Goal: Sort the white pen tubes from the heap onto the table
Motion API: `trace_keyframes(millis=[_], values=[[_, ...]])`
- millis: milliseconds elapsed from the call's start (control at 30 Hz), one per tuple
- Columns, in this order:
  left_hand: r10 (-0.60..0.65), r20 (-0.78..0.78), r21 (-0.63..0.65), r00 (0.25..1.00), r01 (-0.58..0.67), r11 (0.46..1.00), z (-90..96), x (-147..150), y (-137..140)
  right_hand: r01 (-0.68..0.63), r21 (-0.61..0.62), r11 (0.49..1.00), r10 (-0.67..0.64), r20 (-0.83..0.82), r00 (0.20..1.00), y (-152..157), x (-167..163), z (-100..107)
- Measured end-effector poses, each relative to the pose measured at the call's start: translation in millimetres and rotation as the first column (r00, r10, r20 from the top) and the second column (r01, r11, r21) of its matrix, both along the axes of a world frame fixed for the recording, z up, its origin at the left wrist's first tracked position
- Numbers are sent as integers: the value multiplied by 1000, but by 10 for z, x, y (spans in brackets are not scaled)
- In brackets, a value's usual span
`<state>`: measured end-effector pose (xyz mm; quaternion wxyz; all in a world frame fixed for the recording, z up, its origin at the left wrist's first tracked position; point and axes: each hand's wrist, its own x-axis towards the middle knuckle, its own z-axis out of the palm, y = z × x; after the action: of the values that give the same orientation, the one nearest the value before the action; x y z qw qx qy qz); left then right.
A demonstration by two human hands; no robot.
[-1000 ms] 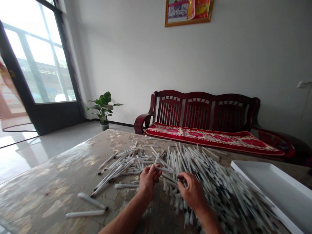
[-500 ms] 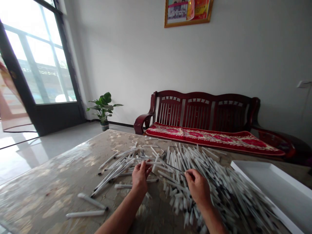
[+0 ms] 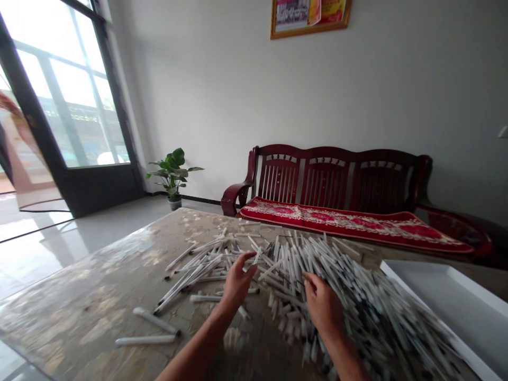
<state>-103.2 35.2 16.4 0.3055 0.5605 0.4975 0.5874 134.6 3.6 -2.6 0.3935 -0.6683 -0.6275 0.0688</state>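
Many white pen barrels (image 3: 291,264) lie heaped on the table, some with dark ends. My left hand (image 3: 237,280) is over the left part of the heap, its thumb and forefinger apart and curved. A short white barrel (image 3: 257,256) shows just beyond these fingertips; I cannot tell whether they touch it. On the right, my right hand (image 3: 323,301) is closed in a pinch above the dense part of the heap. A small dark bit shows at its fingertips, too blurred to name.
Two loose pens (image 3: 146,340) lie at the left on the patterned tabletop (image 3: 79,307). A shallow white tray (image 3: 448,296) stands at the right. Beyond the table are a dark red wooden bench (image 3: 329,180) and a potted plant (image 3: 173,174).
The thin dark rod that stretched from my right hand towards the left is no longer visible. My left hand has moved slightly right and up, and its fingers have parted from a white barrel.
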Motion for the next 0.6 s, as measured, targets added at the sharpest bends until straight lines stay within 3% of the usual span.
trace_keyframes(millis=[100,233,333,433,600], values=[[-11,-273,-68,962,-8,998,198,-219,-73,-32,66,997,31,28,999,-20,-12,38],[-58,-594,-122,802,-18,992,257,-384,-155,-91,94,991,85,66,994,-55,-67,82],[-74,-632,-123,771,-6,992,124,-376,-157,-137,107,985,128,85,988,-83,-119,86],[-78,-590,-123,804,6,992,1,-326,-129,-178,109,978,169,86,982,-102,-163,77],[-112,-546,-15,830,124,992,-1,-128,-201,-224,74,972,220,58,974,-154,-232,141]])
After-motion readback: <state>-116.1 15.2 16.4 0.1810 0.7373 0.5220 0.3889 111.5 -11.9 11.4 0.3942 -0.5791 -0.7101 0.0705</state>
